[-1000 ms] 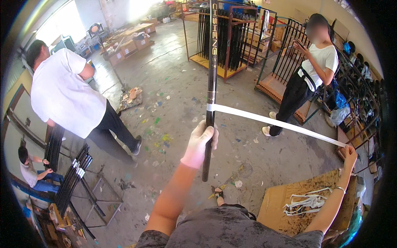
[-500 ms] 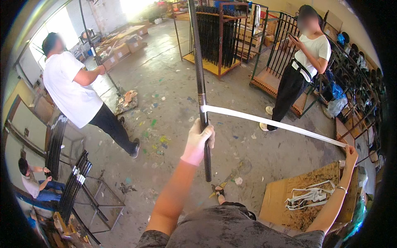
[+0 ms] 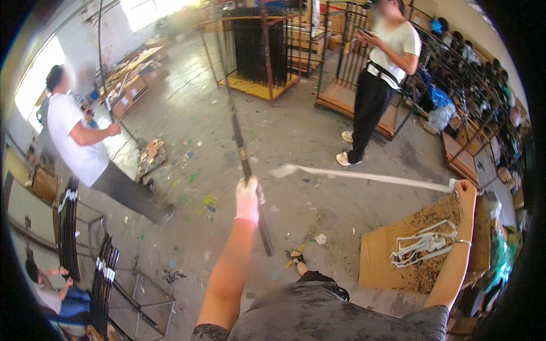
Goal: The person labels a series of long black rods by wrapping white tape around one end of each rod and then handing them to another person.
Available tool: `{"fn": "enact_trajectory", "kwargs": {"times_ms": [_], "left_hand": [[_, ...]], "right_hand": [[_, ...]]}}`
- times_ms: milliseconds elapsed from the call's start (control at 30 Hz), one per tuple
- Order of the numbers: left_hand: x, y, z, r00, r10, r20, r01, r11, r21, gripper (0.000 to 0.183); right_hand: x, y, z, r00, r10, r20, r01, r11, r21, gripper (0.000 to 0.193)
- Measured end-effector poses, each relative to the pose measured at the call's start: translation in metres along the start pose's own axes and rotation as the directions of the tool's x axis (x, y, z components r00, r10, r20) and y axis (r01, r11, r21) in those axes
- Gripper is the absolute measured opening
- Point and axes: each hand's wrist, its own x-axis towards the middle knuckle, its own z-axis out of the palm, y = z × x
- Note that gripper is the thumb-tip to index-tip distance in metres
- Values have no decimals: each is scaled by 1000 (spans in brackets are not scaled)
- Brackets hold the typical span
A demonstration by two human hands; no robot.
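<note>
My left hand (image 3: pixel 248 200), in a white glove with a pinkish cuff, is closed around a long, thin dark pole (image 3: pixel 264 234). The pole slants up and away to the far left, with a band of markings just above my grip. Out to the right, my bare right hand (image 3: pixel 466 192) pinches one end of a white strip (image 3: pixel 369 177), which looks like tape or cloth. Its other end hangs in the air, blurred, right of the pole and apart from it. Below my right hand, a heap of used white strips (image 3: pixel 424 245) lies on a stained cardboard box (image 3: pixel 372 264).
A person with a phone (image 3: pixel 387 68) stands ahead right, by metal racks (image 3: pixel 266 57). Another person (image 3: pixel 79 136) holds a pole at left; a third (image 3: pixel 54 292) sits lower left near bundled dark poles (image 3: pixel 104 278). A cluttered rack (image 3: pixel 495 113) lines the right wall.
The strip's far end has come off the pole and now flies loose. My left hand and the pole have shifted left, the pole tilting left. The view has turned somewhat right.
</note>
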Motion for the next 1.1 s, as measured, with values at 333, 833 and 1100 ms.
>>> {"fn": "enact_trajectory", "kwargs": {"times_ms": [333,833,1100], "left_hand": [[42,-61,-34,931,-352,-99,329,924,-194,22],[115,-91,142,817,-560,141,555,693,-460,24],[140,-55,258,723,-668,174,604,490,-628,16]], "right_hand": [[-124,46,4,998,1,55,24,894,-448,13],[-136,48,-12,962,191,-195,-269,782,-562,9],[-126,-14,9,996,45,75,-3,871,-491,10]]}}
